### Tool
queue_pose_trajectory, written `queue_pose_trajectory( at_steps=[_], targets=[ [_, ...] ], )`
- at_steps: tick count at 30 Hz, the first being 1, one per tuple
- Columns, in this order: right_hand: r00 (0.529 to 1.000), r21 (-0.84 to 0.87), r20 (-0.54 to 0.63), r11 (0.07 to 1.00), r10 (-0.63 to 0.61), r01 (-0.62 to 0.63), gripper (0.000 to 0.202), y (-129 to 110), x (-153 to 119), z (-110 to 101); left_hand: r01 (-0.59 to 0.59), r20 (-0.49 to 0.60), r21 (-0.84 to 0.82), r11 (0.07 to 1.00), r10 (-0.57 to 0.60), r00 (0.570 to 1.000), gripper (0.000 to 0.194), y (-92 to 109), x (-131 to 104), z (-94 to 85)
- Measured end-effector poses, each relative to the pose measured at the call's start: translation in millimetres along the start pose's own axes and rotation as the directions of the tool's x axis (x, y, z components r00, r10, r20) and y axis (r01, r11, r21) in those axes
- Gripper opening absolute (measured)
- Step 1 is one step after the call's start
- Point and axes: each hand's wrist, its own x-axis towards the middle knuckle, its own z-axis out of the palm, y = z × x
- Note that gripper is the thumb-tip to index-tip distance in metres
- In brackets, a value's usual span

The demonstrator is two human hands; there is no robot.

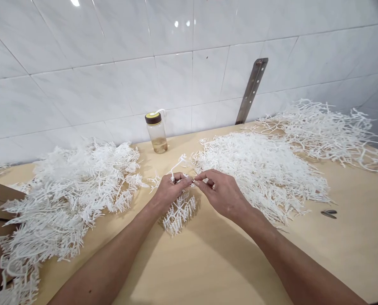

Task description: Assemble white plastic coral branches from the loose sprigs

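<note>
two hands [169, 191] [223, 192] on white sprigs [180, 215], one lidded bottle [158, 136]

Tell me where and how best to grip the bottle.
Grip the bottle around its middle, below the dark lid, probably from its right: it stands upright, tiled wall behind, white pile to its left, bare table to its right.

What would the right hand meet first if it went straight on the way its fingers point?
Most likely the left hand, at its fingertips; the right hand looks almost against them. A bit of the white twigs may come between; it's too small to tell.
</note>
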Motion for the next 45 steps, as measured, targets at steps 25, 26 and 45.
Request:
queue_pose_trajectory(
  at_steps=[25,26,45],
  targets=[
    [0.997,-0.036,-0.031,0.997,-0.068,0.067,0.009,-11.8,-4.6,-10.4,0.078,-0.179,0.032,0.996,-0.071,0.981,0.043,4.7,5.8,-18.0],
    [0.992,-0.052,-0.120,0.998,-0.045,0.039,0.008,-5.5,-1.0,-17.8,0.097,-0.163,0.003,0.995,-0.096,0.982,0.044,4.0,5.5,-16.9],
    [0.981,0.107,0.008,0.976,0.192,-0.191,0.031,4.0,3.1,-3.1,0.032,-0.012,0.008,0.999,-0.032,0.999,0.042,7.3,-3.1,-0.7]
  ],
)
